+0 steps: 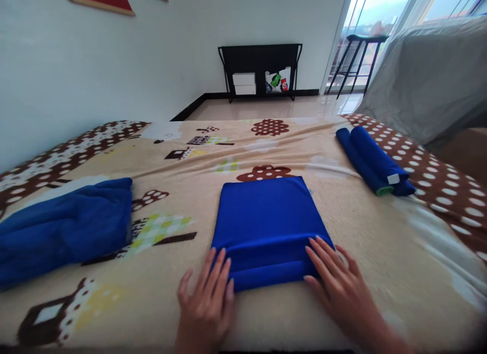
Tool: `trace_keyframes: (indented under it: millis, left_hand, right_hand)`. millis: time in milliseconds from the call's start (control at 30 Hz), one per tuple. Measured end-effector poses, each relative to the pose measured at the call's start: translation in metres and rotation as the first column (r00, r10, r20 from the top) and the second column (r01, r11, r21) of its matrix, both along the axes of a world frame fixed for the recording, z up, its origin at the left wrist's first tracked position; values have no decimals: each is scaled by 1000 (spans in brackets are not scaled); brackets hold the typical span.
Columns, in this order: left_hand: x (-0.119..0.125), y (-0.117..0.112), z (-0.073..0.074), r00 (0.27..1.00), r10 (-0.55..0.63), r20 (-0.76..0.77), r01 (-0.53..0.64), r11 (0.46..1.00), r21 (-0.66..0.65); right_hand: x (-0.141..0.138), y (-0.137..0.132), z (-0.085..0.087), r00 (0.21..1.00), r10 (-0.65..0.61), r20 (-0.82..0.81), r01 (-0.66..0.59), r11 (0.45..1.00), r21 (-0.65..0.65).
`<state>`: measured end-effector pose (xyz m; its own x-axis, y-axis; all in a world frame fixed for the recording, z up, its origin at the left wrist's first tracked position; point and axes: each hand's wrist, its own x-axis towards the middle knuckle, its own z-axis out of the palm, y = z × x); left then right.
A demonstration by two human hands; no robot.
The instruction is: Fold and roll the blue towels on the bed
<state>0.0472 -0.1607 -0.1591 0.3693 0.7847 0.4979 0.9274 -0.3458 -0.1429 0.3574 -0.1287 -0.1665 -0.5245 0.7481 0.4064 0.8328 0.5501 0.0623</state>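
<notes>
Two bare hands lie flat at the near edge of a folded blue cloth (268,222) spread on a patterned bed cover (171,308). The left hand (207,306) has its fingers (220,270) stretched out and close together, their tips pressing the cloth's near left corner without closing round anything. The right hand (340,285) likewise lies open, fingers (319,255) extended and slightly spread, resting on the near right corner. Between the two sets of fingertips the cloth's near edge is turned up into a low roll that runs across its width. Beyond the fingers the cloth lies flat and smooth, a deep, even blue, roughly square, with no print. Well off to the left of the left fingers sits a loose heap of blue cloth (64,229). Far beyond the right fingers lie two rolled blue cloths (375,161), side by side and touching.
</notes>
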Motion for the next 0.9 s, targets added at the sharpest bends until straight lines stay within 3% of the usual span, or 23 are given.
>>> trace_keyframes:
  millis: [100,167,233,333,433,533,667,900]
  left_hand:
    - [40,12,6,990,-135,-47,129,984,-120]
    - [45,20,5,984,-164,-74,146,969,-201]
    - [25,24,-1,993,-88,-75,69,974,-217]
    - [-23,19,-9,997,62,-48,-70,981,-180]
    - [-52,4,-6,996,85,12,-84,993,-79]
    - [-49,-13,9,994,-48,94,49,999,-13]
    - [-29,-21,21,970,-192,150,204,976,-73]
    - [-41,5,3,973,-155,171,171,982,-82]
  right_hand:
    - [-37,4,9,991,129,28,-126,989,-82]
    - [-40,11,8,989,143,45,-136,982,-128]
    - [-21,19,2,997,57,49,-50,991,-120]
    - [25,24,-7,996,-67,54,72,993,-91]
    - [57,18,-7,996,-86,26,88,993,-82]
    - [67,5,-3,999,23,-35,-25,999,-45]
    - [66,-3,-6,980,197,-3,-197,980,-36]
    - [52,20,-4,970,123,-210,-141,988,-71]
